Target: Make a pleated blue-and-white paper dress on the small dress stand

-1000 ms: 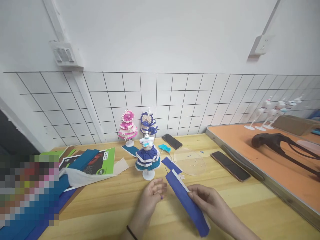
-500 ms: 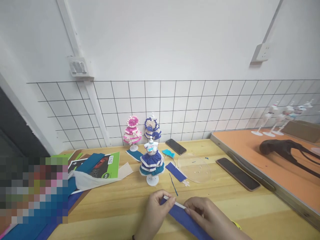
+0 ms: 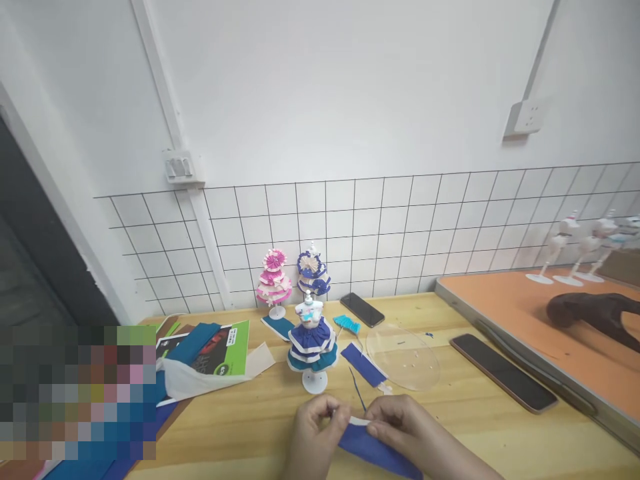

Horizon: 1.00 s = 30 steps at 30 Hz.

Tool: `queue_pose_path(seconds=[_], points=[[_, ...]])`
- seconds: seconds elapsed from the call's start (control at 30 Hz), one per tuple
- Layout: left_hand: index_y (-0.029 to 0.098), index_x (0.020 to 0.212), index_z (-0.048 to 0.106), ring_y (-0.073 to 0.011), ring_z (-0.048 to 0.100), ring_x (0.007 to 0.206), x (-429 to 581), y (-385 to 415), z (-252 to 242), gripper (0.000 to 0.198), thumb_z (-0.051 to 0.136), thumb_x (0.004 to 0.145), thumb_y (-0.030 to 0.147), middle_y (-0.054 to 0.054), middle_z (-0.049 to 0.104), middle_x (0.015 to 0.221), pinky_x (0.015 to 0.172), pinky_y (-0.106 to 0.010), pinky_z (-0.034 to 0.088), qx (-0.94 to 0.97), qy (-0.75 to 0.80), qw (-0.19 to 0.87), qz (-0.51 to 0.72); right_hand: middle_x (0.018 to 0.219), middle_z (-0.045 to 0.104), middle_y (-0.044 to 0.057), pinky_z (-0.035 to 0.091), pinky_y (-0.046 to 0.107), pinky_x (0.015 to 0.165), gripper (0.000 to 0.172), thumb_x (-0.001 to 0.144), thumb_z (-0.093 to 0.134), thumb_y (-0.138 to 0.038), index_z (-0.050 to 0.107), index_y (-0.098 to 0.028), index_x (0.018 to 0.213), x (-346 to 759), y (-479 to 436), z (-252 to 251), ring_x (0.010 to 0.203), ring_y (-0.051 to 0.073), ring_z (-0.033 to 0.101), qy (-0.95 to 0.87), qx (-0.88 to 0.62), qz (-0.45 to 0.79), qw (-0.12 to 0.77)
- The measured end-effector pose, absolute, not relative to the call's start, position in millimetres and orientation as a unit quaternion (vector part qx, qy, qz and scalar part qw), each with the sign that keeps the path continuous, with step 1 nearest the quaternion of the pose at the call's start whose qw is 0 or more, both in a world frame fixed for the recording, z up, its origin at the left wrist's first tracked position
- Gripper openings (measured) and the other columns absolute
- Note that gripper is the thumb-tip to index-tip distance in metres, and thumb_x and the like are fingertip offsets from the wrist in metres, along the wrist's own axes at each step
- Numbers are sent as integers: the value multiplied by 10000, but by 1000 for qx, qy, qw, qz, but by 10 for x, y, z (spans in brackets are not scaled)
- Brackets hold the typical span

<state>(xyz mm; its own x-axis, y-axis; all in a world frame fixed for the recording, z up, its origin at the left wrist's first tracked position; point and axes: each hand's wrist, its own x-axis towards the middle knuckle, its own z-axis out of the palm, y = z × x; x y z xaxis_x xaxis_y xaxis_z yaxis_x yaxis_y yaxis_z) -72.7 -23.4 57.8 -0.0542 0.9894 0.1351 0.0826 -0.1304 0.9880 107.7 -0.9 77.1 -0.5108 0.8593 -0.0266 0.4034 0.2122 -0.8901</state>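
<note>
Between my two hands is a strip of dark blue crepe paper (image 3: 376, 452) with a white band along its upper edge. My left hand (image 3: 320, 433) pinches the strip's left end between thumb and fingers. Farther along the white edge, my right hand (image 3: 405, 427) pinches it too, thumb on the near side. The rest of the strip slopes down to the right below my right hand. Just beyond my hands a small white dress form (image 3: 309, 312) stands upright, wearing a tiered skirt (image 3: 313, 345) of blue, white and teal paper.
Behind are a pink dress form (image 3: 275, 283) and a blue one (image 3: 313, 273). Around lie a blue paper piece (image 3: 364, 365), a clear round sheet (image 3: 404, 357), two phones (image 3: 504, 372) (image 3: 363, 309) and, left, stacked papers (image 3: 203, 350). An orange-topped board (image 3: 505, 303) borders the right.
My right hand has moved closer to my left along the paper's white edge. The whole view has shifted a little, so things sit lower and farther right.
</note>
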Motion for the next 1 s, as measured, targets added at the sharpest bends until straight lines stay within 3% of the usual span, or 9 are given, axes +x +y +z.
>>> queue_pose_path(seconds=[0.13,0.23,0.33,0.4,0.5,0.63,0.77,1.0], points=[[164,560,614,-160,542,555,-885,-213,799,473,480,809,543,-11,592,513,630,-257,434,503,504,382,589,625,505,-19,324,206,533,274,826,551,-385,639,-135,755,1133,86,893,582,110,425,-747,-415,455,251],[177,579,609,-155,530,532,-1021,-127,1009,425,505,806,521,13,538,468,625,-258,446,472,506,318,648,643,514,-17,329,205,535,302,837,536,-420,635,-141,775,1134,158,1062,587,110,428,-749,-403,457,260],[180,679,608,-176,564,636,-1135,49,1170,319,612,733,495,-5,586,607,612,-257,452,450,522,221,690,655,524,-16,341,202,545,314,842,528,-439,628,-148,779,1076,236,1256,594,110,438,-753,-385,456,279],[182,864,620,-208,587,801,-1184,192,1231,330,652,704,468,-41,635,791,722,-289,457,441,527,192,701,685,545,-11,356,201,562,313,850,518,-440,636,-156,789,1016,294,1381,613,113,457,-758,-369,453,290],[195,1062,573,-233,560,1010,-1215,378,1265,416,661,717,411,-79,633,1018,889,-341,407,469,510,198,693,698,549,-11,354,198,554,307,861,506,-427,642,-164,783,920,386,1550,613,111,456,-768,-361,432,304],[208,1203,474,-247,548,1093,-1222,494,1273,505,632,758,388,-110,600,1146,905,-360,426,516,443,303,668,671,521,-17,315,194,517,297,872,499,-400,632,-158,763,795,501,1719,590,99,419,-789,-365,384,312],[209,1171,478,-243,568,1075,-1230,485,1320,461,587,783,434,-110,623,1139,887,-344,440,485,404,376,678,628,466,-30,295,186,492,297,875,499,-392,606,-147,747,673,612,1788,558,86,383,-791,-357,390,307],[181,860,610,-249,607,958,-1210,408,1416,359,564,761,523,-88,678,976,810,-324,461,455,433,337,702,677,531,-10,334,187,507,253,871,500,-355,610,-152,767,563,737,1879,585,97,444,-826,-352,314,308]])
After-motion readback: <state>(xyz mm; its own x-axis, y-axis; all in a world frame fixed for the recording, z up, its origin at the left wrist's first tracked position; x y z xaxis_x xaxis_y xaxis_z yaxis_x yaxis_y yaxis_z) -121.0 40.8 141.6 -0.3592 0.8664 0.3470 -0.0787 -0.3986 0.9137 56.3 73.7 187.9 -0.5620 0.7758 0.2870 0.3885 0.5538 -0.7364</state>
